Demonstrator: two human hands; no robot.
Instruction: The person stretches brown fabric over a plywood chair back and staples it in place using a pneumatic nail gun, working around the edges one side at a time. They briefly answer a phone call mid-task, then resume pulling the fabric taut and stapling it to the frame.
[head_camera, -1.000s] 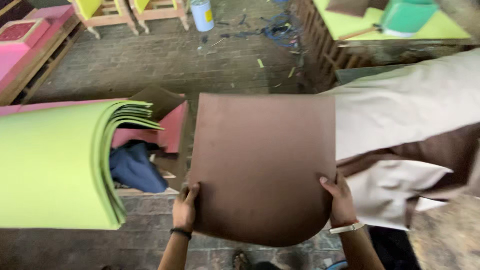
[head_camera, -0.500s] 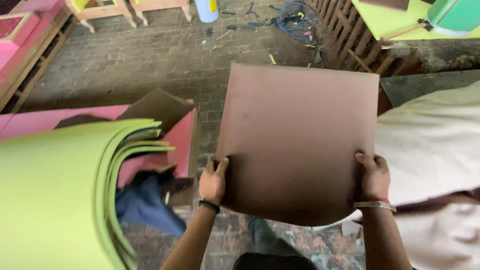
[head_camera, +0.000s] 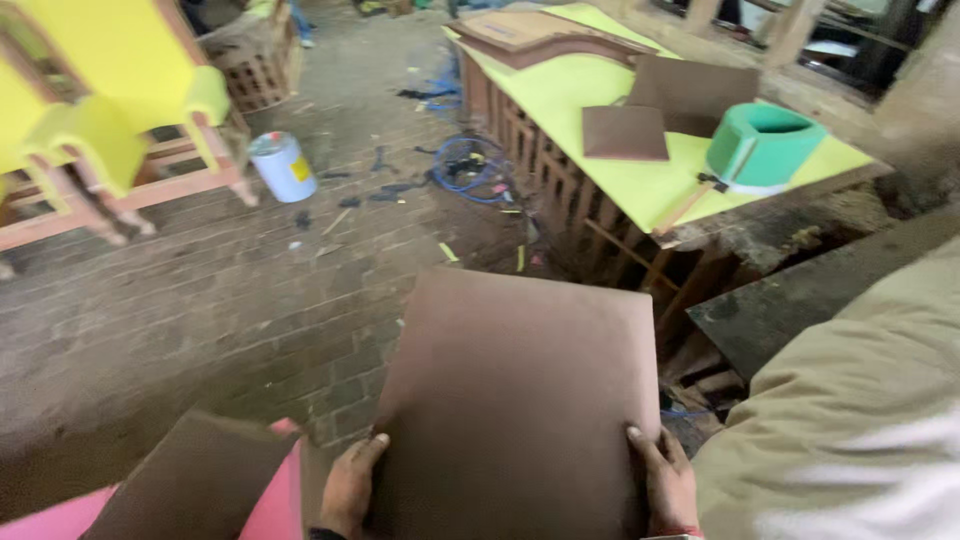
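I hold a large brown foam sheet (head_camera: 520, 400) up in front of me by its two lower sides. My left hand (head_camera: 350, 485) grips its left edge, thumb on the front face. My right hand (head_camera: 665, 480) grips its right edge, with a band at the wrist. The sheet is roughly rectangular and hangs over a brick floor (head_camera: 250, 300).
Another brown sheet (head_camera: 190, 480) lies on pink foam (head_camera: 270, 500) at the lower left. A beige fabric mass (head_camera: 850, 420) fills the lower right. A yellow-green topped bench (head_camera: 640, 160) carries brown pieces and a teal roll (head_camera: 762, 145). A yellow chair frame (head_camera: 100, 120) and a can (head_camera: 282, 166) stand at left.
The view has swung up and right: the rolled green foam has left the view, and the bench and chair frame now show. Both hands keep their grip on the brown sheet.
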